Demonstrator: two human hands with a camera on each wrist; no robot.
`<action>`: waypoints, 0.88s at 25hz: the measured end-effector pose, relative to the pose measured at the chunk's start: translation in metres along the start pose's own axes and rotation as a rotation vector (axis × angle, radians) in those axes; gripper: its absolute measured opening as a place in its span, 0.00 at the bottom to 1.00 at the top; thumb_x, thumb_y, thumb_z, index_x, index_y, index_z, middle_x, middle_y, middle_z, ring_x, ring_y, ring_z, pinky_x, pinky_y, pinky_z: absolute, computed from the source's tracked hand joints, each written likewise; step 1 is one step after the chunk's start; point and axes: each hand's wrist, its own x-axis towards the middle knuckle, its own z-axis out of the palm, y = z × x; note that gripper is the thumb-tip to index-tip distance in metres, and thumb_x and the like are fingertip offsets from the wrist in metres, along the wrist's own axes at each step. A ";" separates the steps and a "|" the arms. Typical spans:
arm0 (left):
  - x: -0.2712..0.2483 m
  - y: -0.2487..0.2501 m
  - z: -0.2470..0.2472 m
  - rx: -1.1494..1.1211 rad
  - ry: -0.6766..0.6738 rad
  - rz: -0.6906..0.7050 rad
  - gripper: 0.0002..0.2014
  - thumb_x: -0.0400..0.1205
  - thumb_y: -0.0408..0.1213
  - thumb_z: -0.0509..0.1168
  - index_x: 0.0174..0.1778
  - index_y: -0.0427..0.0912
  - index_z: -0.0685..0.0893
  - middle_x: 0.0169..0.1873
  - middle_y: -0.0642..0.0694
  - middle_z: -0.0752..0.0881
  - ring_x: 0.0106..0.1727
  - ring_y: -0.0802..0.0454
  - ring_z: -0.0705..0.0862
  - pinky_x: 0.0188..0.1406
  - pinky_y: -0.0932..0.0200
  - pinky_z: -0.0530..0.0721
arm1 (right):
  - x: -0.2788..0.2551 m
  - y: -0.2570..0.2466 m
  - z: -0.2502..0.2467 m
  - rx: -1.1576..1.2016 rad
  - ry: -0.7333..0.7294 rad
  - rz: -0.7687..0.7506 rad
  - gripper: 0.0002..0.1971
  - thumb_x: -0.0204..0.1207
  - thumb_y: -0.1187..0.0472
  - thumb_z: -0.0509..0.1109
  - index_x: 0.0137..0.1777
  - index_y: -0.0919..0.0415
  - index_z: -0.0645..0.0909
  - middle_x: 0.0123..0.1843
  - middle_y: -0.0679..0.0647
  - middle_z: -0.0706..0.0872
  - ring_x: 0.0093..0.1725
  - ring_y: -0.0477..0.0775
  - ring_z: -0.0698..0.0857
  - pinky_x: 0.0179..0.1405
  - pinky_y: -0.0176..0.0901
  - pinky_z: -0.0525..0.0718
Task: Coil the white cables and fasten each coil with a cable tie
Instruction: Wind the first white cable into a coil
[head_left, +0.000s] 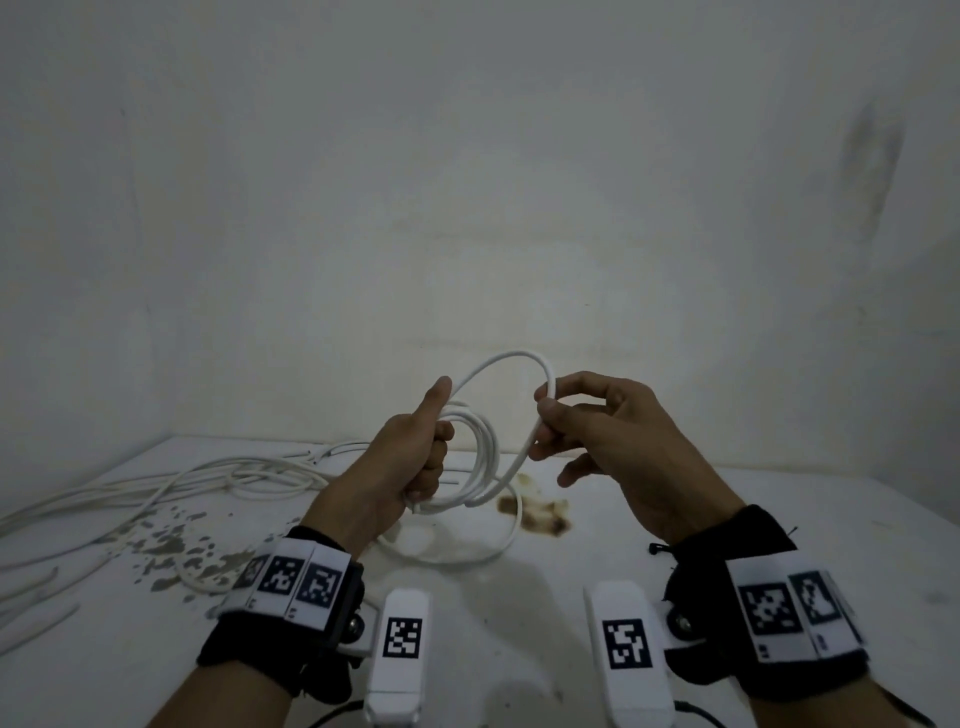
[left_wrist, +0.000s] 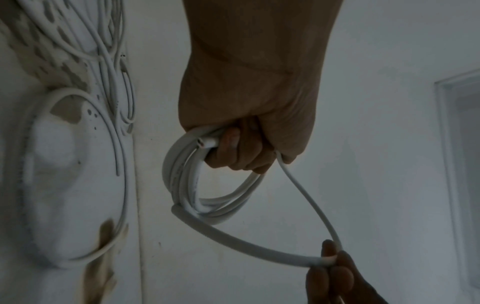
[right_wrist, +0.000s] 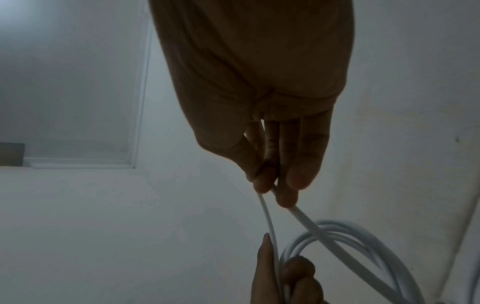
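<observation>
My left hand (head_left: 423, 447) grips a coil of white cable (head_left: 480, 457) above the table, thumb pointing up along the strand. The coil (left_wrist: 192, 185) hangs from its curled fingers, and a cut cable end (left_wrist: 206, 143) shows beside them. A fresh loop of the same cable (head_left: 511, 361) arches from the left thumb over to my right hand (head_left: 550, 410), which pinches it between thumb and fingertips. That pinch shows in the right wrist view, on the strand (right_wrist: 265, 207). The rest of the cable (head_left: 467, 558) trails down onto the table. No cable tie is visible.
A loose bundle of more white cables (head_left: 171, 483) lies on the table's left side. The white table (head_left: 727, 519) has chipped patches at left and a brown stain (head_left: 540, 514) under the hands. A plain wall stands close behind.
</observation>
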 end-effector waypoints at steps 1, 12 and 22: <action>0.000 0.000 0.001 -0.003 -0.006 -0.003 0.27 0.80 0.68 0.59 0.32 0.46 0.69 0.19 0.53 0.59 0.18 0.54 0.54 0.17 0.62 0.55 | 0.000 0.000 0.003 0.011 0.019 -0.010 0.07 0.83 0.65 0.70 0.56 0.68 0.84 0.34 0.60 0.89 0.38 0.58 0.91 0.27 0.45 0.84; -0.004 0.004 -0.002 -0.126 -0.134 -0.022 0.26 0.81 0.64 0.59 0.27 0.49 0.65 0.19 0.53 0.55 0.16 0.56 0.51 0.14 0.64 0.55 | 0.004 -0.002 0.007 0.006 0.204 -0.066 0.05 0.82 0.62 0.72 0.52 0.61 0.88 0.31 0.59 0.87 0.30 0.53 0.87 0.26 0.44 0.85; -0.013 0.013 -0.001 -0.242 -0.299 -0.037 0.25 0.81 0.61 0.60 0.24 0.50 0.65 0.14 0.55 0.56 0.11 0.59 0.52 0.13 0.68 0.51 | 0.014 0.022 -0.007 -0.356 0.519 -0.249 0.06 0.86 0.49 0.65 0.55 0.44 0.83 0.37 0.54 0.89 0.36 0.58 0.90 0.38 0.59 0.92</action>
